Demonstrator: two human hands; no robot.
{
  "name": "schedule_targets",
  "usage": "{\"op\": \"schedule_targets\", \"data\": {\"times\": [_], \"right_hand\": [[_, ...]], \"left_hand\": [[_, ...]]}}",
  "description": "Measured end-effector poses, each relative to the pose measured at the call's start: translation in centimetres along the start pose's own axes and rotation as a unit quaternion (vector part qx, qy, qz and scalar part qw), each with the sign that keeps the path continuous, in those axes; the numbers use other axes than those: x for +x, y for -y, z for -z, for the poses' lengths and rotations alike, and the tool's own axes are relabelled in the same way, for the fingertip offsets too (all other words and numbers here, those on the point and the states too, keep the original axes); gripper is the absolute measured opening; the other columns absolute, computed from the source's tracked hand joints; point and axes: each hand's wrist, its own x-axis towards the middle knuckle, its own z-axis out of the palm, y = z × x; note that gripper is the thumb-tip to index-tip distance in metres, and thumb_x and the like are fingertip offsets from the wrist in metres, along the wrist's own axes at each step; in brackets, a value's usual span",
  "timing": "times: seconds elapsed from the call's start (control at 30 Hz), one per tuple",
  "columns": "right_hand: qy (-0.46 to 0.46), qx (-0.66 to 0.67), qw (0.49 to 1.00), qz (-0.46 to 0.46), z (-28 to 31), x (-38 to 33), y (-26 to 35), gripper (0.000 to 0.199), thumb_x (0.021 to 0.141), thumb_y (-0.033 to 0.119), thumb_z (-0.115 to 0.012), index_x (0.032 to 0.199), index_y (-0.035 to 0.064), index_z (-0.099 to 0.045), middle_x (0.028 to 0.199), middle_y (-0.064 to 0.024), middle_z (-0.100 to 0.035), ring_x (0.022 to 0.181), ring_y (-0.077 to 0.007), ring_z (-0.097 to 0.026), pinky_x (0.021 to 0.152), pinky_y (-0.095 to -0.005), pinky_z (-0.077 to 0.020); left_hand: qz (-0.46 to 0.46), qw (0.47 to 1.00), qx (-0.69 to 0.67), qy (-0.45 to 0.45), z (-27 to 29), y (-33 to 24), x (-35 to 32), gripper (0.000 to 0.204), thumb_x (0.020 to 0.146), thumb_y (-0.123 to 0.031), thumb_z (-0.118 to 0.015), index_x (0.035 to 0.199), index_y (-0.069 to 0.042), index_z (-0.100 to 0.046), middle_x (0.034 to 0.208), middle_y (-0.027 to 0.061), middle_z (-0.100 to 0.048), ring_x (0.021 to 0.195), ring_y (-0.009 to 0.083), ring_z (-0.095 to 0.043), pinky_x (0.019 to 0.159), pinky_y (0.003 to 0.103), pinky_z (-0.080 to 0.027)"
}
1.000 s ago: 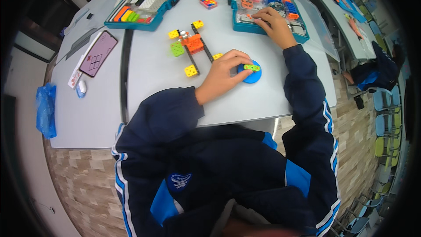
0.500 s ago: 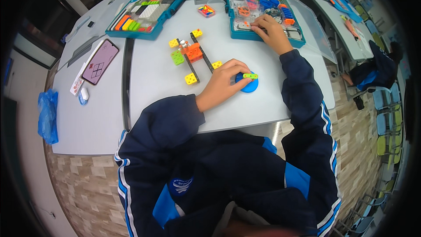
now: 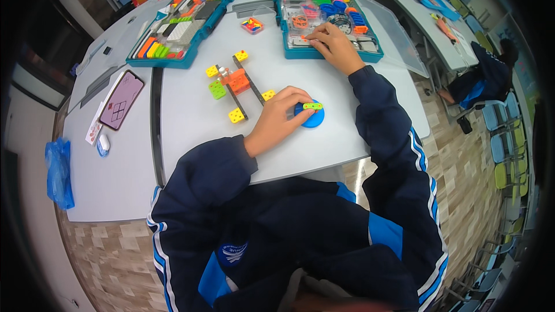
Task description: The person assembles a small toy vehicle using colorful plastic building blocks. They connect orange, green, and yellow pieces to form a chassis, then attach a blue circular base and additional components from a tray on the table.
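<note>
My left hand (image 3: 277,117) rests on the table with its fingers and thumb closed on a round blue disc (image 3: 314,120). A short lime-green beam (image 3: 313,106) lies across the top of the disc, by the fingertips. My right hand (image 3: 338,49) reaches over the near edge of the right-hand parts case (image 3: 332,55). Its thumb and fingers pinch together at a compartment of small orange pieces; what they hold, if anything, is too small to make out. Left of my left hand stands a building-block frame (image 3: 238,82) of dark beams, orange blocks and yellow and green cubes.
Another teal case (image 3: 179,60) with colourful blocks lies at the left. Between the cases sits a small clear box (image 3: 252,25) of coloured pegs. A phone (image 3: 121,100) lies on the left table, and a blue plastic bag (image 3: 59,173) hangs at its edge.
The whole view has shifted, so the table's things appear further left. Both hands keep nearly the same places: the left at the blue disc, the right at the case's small-parts compartment.
</note>
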Motion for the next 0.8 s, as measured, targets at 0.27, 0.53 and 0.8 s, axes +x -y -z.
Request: {"op": "schedule_targets", "data": {"times": [0.27,0.53,0.8], "right_hand": [[0.000,-0.024,1.000,-0.001,-0.13,-0.04,0.00,0.015,0.091,0.019,-0.065,0.100,0.0094,-0.073,0.102,-0.0061,-0.060,0.096,-0.0267,-0.059,0.084,-0.0386,-0.0480],[0.008,-0.039,0.999,0.003,-0.01,-0.13,0.14,0.015,0.091,0.020,-0.064,0.101,0.0115,-0.072,0.103,-0.0051,-0.060,0.097,-0.0260,-0.059,0.086,-0.0391,-0.0464],[0.007,-0.032,0.999,-0.004,-0.15,-0.13,0.15,0.016,0.092,0.019,-0.064,0.103,0.0109,-0.072,0.103,-0.0052,-0.060,0.098,-0.0265,-0.058,0.085,-0.0389,-0.0464]], "left_hand": [[-0.013,1.000,0.011,-0.002,-0.10,0.16,0.08,0.018,0.086,-0.011,-0.070,0.101,0.000,-0.067,0.107,0.0091,-0.064,0.095,0.0217,-0.064,0.084,0.031,-0.050],[-0.012,1.000,0.012,-0.002,-0.13,0.30,0.03,0.019,0.086,-0.011,-0.070,0.101,0.000,-0.067,0.106,0.0092,-0.064,0.095,0.0217,-0.064,0.084,0.031,-0.050],[0.000,1.000,0.001,0.008,0.11,-0.10,-0.03,0.017,0.087,-0.010,-0.069,0.100,0.001,-0.068,0.107,0.0103,-0.065,0.099,0.0203,-0.063,0.088,0.031,-0.049]]}}
